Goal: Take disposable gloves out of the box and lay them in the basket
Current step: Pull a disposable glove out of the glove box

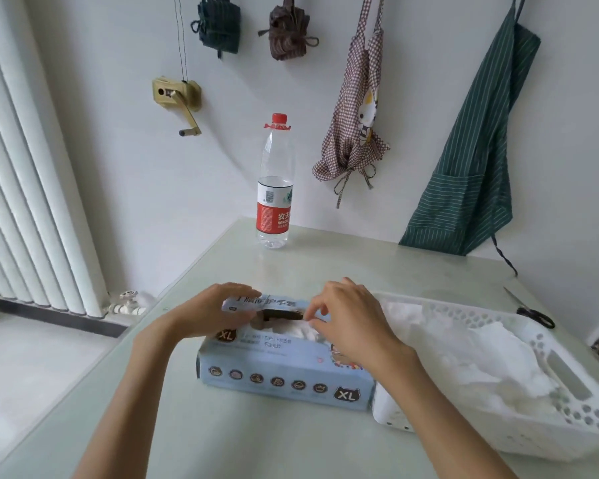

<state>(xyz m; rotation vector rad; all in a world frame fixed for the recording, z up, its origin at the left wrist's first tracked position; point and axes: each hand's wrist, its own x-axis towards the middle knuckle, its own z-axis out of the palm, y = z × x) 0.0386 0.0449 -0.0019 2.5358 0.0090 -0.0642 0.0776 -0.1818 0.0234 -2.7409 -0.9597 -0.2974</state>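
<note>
A light blue glove box (pixel 281 368) marked XL lies on the table in front of me. My left hand (pixel 211 314) holds the box's left top, fingers curled over the raised flap. My right hand (pixel 350 316) reaches into the top opening and pinches a white glove (pixel 300 329) that sticks out of it. To the right of the box stands a white perforated basket (pixel 564 382) with several white gloves (pixel 491 361) lying in it.
A water bottle (pixel 275 188) with a red label stands at the table's far edge. Black-handled scissors (pixel 533 312) lie beyond the basket at the right. Aprons (pixel 471 167) hang on the wall behind. A radiator (pixel 25 202) is at the left.
</note>
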